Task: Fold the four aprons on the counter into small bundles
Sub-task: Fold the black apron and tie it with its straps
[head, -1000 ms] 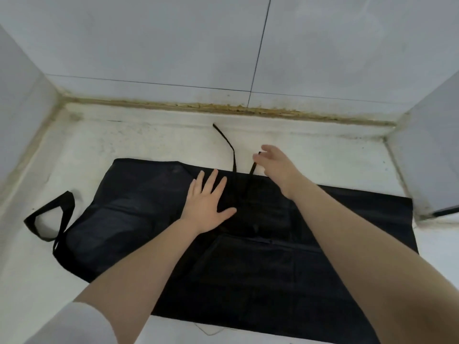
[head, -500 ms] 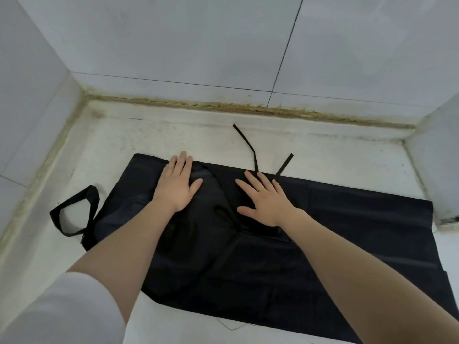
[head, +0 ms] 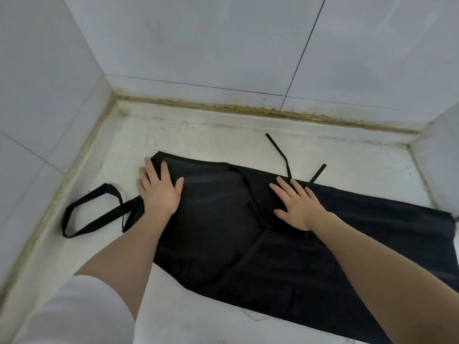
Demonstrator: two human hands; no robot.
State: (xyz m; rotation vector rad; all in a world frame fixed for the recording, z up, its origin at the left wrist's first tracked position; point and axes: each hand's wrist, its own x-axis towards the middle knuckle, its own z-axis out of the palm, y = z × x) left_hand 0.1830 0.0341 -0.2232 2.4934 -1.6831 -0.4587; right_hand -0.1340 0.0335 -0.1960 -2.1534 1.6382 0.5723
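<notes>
Both grips lie flat, fingers apart: left hand (head: pixel 159 192) and right hand (head: pixel 299 207) press the black fabric apron (head: pixel 285 256) onto the white bench (head: pixel 198 137).

The near right portion of the black apron (head: pixel 285 274) is being cut off by the bottom edge of the frame and is being covered by the right forearm (head: pixel 387 276). The cloth beneath the left hand (head: pixel 159 192) and the right hand (head: pixel 298 207) is being concealed by the flat palms. The junction of the neck loop (head: pixel 92 214) with the apron is being hidden behind the left wrist. The lower end of the tie strap (head: pixel 279 153) is being masked by the right fingers. The white sleeve (head: pixel 74 316) is being cropped at the lower left corner. The desk (head: pixel 211 135) is being cut off along its near edge.
</notes>
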